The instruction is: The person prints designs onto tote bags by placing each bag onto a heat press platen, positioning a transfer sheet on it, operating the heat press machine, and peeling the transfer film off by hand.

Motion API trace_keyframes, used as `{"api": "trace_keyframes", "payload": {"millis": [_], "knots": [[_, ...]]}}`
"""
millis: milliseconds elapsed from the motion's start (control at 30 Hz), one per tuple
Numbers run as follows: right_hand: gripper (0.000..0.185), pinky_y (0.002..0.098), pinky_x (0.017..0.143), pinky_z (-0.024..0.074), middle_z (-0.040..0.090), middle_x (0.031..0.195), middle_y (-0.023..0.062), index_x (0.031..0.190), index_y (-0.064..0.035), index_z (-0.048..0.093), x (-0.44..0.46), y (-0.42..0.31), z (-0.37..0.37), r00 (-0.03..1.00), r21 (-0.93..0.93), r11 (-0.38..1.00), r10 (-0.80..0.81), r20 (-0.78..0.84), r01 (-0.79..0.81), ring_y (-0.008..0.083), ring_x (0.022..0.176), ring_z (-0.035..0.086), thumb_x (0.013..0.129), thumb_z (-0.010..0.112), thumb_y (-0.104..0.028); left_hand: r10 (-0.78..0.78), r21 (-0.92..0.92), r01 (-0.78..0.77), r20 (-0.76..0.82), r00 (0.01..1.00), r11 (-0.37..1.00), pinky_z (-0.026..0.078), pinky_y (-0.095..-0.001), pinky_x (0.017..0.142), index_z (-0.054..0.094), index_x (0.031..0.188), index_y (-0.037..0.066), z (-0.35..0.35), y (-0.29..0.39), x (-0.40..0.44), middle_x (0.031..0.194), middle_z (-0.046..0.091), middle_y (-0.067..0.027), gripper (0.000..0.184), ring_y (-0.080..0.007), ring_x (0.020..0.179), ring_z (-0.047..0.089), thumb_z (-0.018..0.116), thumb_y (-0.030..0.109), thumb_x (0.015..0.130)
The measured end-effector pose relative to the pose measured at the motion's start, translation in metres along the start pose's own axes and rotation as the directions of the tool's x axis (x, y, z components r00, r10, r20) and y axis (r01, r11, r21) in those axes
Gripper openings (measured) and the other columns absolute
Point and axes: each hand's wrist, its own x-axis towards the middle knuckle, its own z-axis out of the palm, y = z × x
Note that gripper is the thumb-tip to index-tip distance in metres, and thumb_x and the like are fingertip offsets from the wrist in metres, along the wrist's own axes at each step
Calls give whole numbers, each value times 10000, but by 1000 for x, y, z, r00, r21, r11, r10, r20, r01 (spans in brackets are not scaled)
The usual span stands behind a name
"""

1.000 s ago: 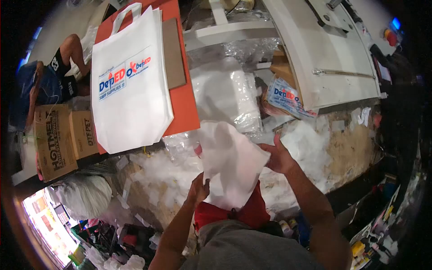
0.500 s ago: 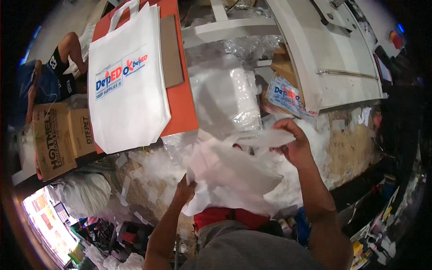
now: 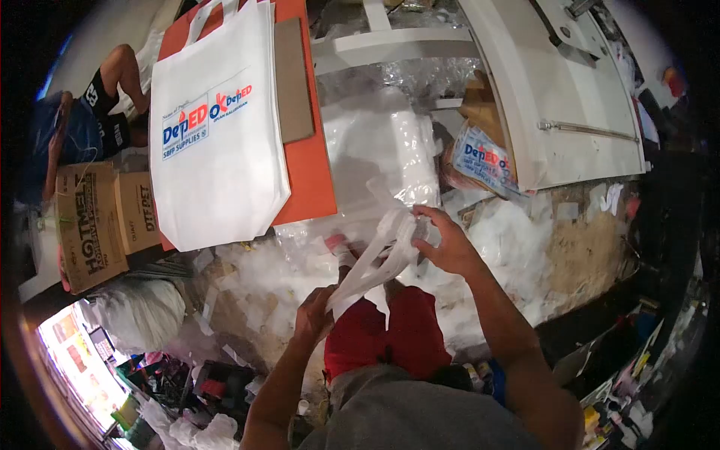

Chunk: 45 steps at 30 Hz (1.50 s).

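A white fabric bag (image 3: 382, 259), narrow and bunched with loops showing, stretches between my two hands above my red shorts. The fingers of my left hand (image 3: 313, 315) are closed on its lower left end. My right hand (image 3: 444, 241) pinches its upper right end between thumb and fingers. To the left, a stack of white printed bags (image 3: 217, 142) with handles lies flat on an orange board (image 3: 319, 180). Clear plastic packs (image 3: 375, 150) lie beyond my hands.
Brown cardboard boxes (image 3: 94, 225) stand at the left, near a seated person (image 3: 120, 79). A white machine panel (image 3: 562, 112) with a metal rod fills the upper right. Printed sheets (image 3: 480, 157) lie beside it. White fluff (image 3: 510, 247) covers the floor; a stuffed plastic bag (image 3: 142, 319) is at lower left.
The bag in my hands went from spread wide to narrow and bunched, uncovering my shorts. My right hand first rose, then moved left and slightly down.
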Motion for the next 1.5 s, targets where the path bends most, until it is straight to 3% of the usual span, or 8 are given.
{"api": "trace_keyframes", "payload": {"millis": [233, 433, 667, 800, 1100, 1200, 1267, 1500], "knots": [[402, 397, 982, 474, 599, 1190, 119, 1186, -62, 574, -37, -1, -27, 925, 272, 932, 134, 357, -240, 238, 1143, 580, 848, 764, -167, -10, 20, 13, -104, 995, 1000, 532, -454, 837, 592, 1177, 38, 5, -10, 1, 1038, 658, -199, 422, -405, 987, 642, 565, -85, 774], [465, 390, 1006, 473, 583, 1285, 102, 1263, -77, 584, -78, -10, -12, 834, -70, 976, 212, 510, -205, 243, 1159, 581, 831, 752, -120, -46, -2, 46, -125, 991, 999, 536, -456, 817, 607, 1154, 38, 8, -6, 10, 1013, 660, -200, 380, -410, 969, 644, 565, -81, 796], [567, 400, 1061, 417, 544, 1371, 88, 1302, -100, 577, -98, 2, 27, 712, 80, 950, -281, 643, 302, 292, 1228, 525, 751, 688, -32, 5, -28, -10, -148, 989, 1000, 531, -456, 823, 605, 1160, 40, 1, -17, 9, 1035, 658, -197, 397, -408, 968, 642, 553, -68, 781], [479, 446, 1024, 429, 591, 1263, 86, 1247, -151, 613, -111, -5, 45, 579, 64, 990, -126, 805, 126, 331, 1148, 544, 783, 729, -166, 59, -28, -62, -88, 994, 998, 531, -448, 834, 606, 1165, 45, -2, -26, 9, 1051, 659, -197, 432, -399, 976, 645, 554, -76, 753], [478, 469, 946, 473, 584, 1174, 150, 1195, -92, 622, -115, 21, 34, 516, -191, 825, -137, 845, 532, 339, 1129, 550, 766, 728, -276, 110, -20, -110, 18, 994, 994, 537, -420, 858, 620, 1144, 47, -4, -23, 8, 1050, 672, -184, 458, -377, 1003, 656, 589, -104, 713], [511, 482, 963, 469, 607, 1181, 181, 1186, -32, 600, -107, 2, 43, 657, 56, 856, -434, 616, 513, 371, 1163, 559, 780, 739, -309, 79, 2, -79, -24, 997, 997, 541, -424, 843, 621, 1136, 45, -13, -21, 16, 1036, 676, -186, 432, -387, 982, 663, 592, -100, 730], [359, 485, 949, 462, 583, 1253, 193, 1097, -23, 610, -103, -35, 43, 422, 3, 978, 86, 903, -206, 383, 1176, 547, 843, 683, -267, 24, -3, -24, -71, 997, 1000, 542, -433, 834, 626, 1139, 32, -16, -27, 17, 1029, 681, -204, 354, -405, 978, 668, 579, -67, 802], [324, 467, 914, 481, 664, 1046, 206, 1093, 14, 616, -128, -7, 57, 278, -20, 981, 75, 958, -194, 371, 1037, 630, 934, 569, -265, -155, -17, 154, -100, 983, 988, 534, -438, 855, 641, 1154, 16, -23, -50, 17, 1052, 680, -241, 301, -403, 1030, 662, 570, -34, 865]]}}
